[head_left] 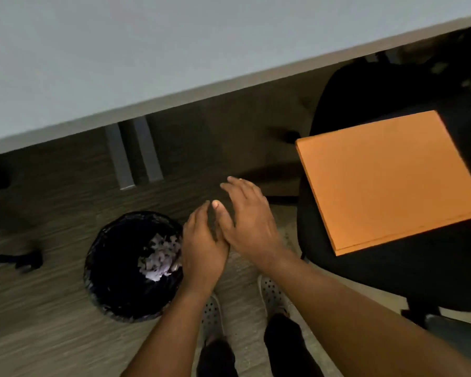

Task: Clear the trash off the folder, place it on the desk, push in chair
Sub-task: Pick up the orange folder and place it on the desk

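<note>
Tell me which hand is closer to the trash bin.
The left hand: it sits at the rim of the black trash bin, while the right hand is farther toward the chair.

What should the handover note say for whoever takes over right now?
Left hand and right hand: both empty, open, touching beside the bin.
Paper scraps lie in the bin.
Orange folder lies bare on the black chair; chair stands out from the desk.
Done: trash off the folder.
Left: move folder to desk, push chair in.

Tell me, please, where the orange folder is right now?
In the head view, the orange folder lies flat on the black chair seat at right, below the desk edge, right of both hands.
</note>
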Demonstrator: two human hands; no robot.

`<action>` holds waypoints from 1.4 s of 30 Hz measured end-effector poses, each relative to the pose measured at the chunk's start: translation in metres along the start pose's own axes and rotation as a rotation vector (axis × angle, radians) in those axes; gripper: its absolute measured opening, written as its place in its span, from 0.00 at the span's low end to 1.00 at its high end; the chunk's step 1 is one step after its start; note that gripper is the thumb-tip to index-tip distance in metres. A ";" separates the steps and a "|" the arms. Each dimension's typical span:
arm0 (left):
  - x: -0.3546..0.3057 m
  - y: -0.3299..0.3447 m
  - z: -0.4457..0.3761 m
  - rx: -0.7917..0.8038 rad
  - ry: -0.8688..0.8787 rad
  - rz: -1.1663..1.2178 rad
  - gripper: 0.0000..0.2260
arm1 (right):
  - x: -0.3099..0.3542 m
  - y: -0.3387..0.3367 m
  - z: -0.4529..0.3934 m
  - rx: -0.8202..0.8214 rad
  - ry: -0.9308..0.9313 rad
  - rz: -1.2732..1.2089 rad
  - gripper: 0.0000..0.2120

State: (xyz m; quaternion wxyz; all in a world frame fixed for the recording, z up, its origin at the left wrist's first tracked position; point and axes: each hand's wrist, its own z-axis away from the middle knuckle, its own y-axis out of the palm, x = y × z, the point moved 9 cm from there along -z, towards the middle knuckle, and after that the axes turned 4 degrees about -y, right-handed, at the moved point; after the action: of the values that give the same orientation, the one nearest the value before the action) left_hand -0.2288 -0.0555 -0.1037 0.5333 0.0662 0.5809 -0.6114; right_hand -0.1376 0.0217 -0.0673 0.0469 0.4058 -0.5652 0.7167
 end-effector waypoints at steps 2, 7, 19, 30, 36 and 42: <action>-0.033 0.022 -0.003 0.059 0.011 0.056 0.21 | -0.017 -0.041 -0.004 -0.111 -0.011 0.011 0.19; -0.087 0.096 -0.017 0.269 -0.201 0.219 0.23 | -0.105 -0.141 0.004 -0.306 0.083 0.106 0.17; -0.131 0.160 -0.026 0.333 -0.224 0.118 0.02 | -0.366 -0.268 0.094 -0.224 0.989 0.239 0.34; -0.187 0.094 -0.003 0.113 -0.110 0.303 0.13 | -0.324 -0.301 0.129 -0.509 1.022 -0.015 0.17; -0.243 0.026 0.025 0.087 0.096 0.458 0.15 | -0.262 -0.352 0.137 -0.700 0.984 -0.216 0.26; -0.285 -0.051 0.060 0.089 0.281 0.615 0.17 | -0.179 -0.371 0.128 -0.958 0.744 -1.212 0.32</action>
State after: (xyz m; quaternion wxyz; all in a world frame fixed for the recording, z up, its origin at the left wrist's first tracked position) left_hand -0.1134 0.0489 0.1473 0.6041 0.3449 0.5743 -0.4316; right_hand 0.2441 0.1157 0.1094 0.7707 0.3125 -0.4405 0.3382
